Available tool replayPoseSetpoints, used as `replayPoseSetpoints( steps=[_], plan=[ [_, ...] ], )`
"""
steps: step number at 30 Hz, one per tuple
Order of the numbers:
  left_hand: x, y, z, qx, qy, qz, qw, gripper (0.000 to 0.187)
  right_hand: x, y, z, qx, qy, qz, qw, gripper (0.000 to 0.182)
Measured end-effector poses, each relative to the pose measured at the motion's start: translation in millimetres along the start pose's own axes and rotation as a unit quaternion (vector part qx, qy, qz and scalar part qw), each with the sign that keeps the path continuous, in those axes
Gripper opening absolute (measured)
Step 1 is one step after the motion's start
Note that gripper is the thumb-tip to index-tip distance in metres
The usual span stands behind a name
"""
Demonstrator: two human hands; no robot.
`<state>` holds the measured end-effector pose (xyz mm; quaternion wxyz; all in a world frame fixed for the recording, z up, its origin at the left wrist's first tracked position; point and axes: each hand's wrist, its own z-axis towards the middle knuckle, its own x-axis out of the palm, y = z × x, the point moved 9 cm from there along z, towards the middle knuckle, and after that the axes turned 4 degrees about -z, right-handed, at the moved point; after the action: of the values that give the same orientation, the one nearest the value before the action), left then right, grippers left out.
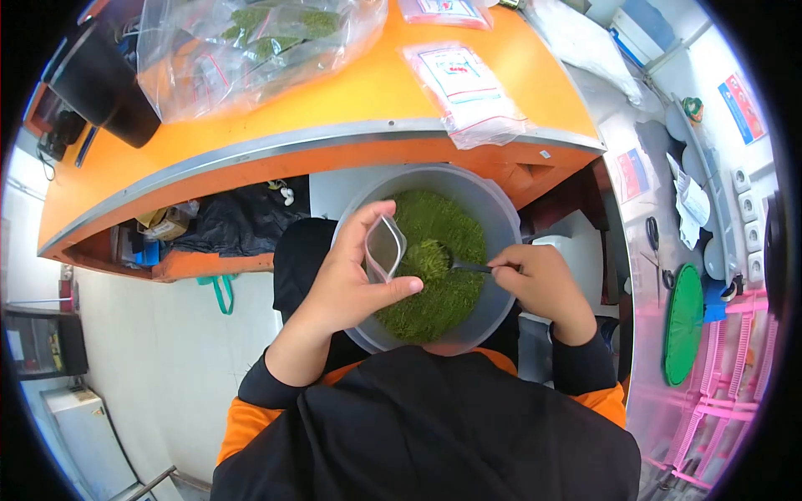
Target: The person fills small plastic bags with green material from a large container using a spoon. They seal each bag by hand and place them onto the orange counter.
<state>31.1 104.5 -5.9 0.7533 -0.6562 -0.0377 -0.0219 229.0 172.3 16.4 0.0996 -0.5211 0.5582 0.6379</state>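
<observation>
A large translucent tub (499,219) sits close against my body, holding loose, shredded green material (434,305). Over its left side, my left hand (347,271) grips a small clear plastic pouch (385,249) with its mouth spread wide. My right hand (539,284) holds the dark handle of a spoon (469,266) from the right. The spoon's bowl carries a heap of the green material, just right of the pouch's mouth.
An orange table (368,88) with a metal edge stands in front. On it lie a big clear bag (251,63) with green-filled packets, a stack of printed plastic packs (468,96) and a black container (104,88). Scissors (652,234) and a green round lid (683,326) are at right.
</observation>
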Motion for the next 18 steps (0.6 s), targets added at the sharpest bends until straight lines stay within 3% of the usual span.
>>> replayPoseSetpoints(
  steps=[2, 5, 8, 11, 14, 17, 18],
  plan=[
    [6, 2, 5, -0.011, -0.004, 0.091, 0.996, 0.075, -20, -6, -7, 0.043, -0.034, 0.035, 0.998, 0.019],
    [15, 12, 11, -0.045, 0.005, 0.179, 0.983, 0.069, -41, 13, -15, -0.008, -0.108, 0.021, 0.994, 0.016],
    [25, 16, 15, -0.082, 0.023, 0.191, 0.978, 0.069, -45, 39, -21, -0.093, -0.191, -0.076, 0.974, 0.015],
    [26, 18, 14, -0.09, 0.012, 0.182, 0.979, 0.071, -43, 43, -22, -0.105, -0.198, -0.1, 0.969, 0.013],
    [25, 19, 14, -0.071, 0.01, 0.168, 0.983, 0.07, -54, 29, -21, -0.091, -0.228, -0.028, 0.969, 0.01],
    [23, 16, 12, -0.047, -0.011, 0.195, 0.98, 0.068, -51, 18, -14, -0.027, -0.213, -0.077, 0.974, 0.013],
    [24, 14, 12, -0.039, -0.021, 0.211, 0.977, 0.067, -48, 31, -14, -0.09, -0.229, -0.071, 0.967, 0.016]
  ],
)
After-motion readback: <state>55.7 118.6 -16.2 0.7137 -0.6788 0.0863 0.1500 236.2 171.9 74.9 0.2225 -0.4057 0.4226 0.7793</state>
